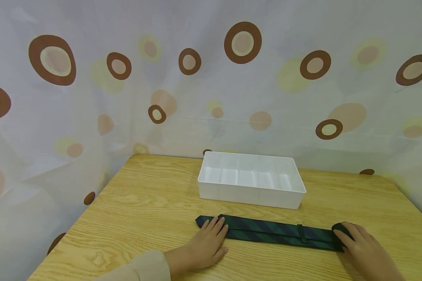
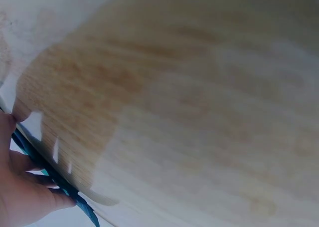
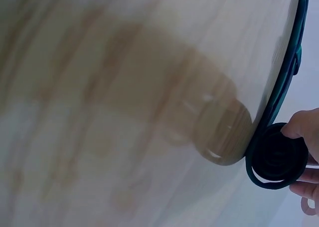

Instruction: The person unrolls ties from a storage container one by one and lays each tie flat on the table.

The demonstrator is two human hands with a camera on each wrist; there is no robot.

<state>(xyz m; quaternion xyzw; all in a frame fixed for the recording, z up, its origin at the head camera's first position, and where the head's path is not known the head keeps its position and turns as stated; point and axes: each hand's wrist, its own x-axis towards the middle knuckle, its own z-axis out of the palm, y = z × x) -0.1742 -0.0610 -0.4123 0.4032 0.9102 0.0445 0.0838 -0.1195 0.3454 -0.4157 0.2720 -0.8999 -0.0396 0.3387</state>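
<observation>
While the left hand (image 1: 205, 246) rests with fingers extended, clasping nothing, on the striped tie (image 1: 267, 231) before the left end of the white box (image 1: 249, 195), the tie's long axis runs roughly along the box's near wall to a coil (image 3: 279, 152) past its right end, which the right hand (image 1: 367, 249) grips; from that grip the flat length lies leftward; counted: one tie, one coil, one box, two hands

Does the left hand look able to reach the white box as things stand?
Probably yes: the left hand rests on the tie, and just a strip of tabletop separates the tie from the white box.
</observation>
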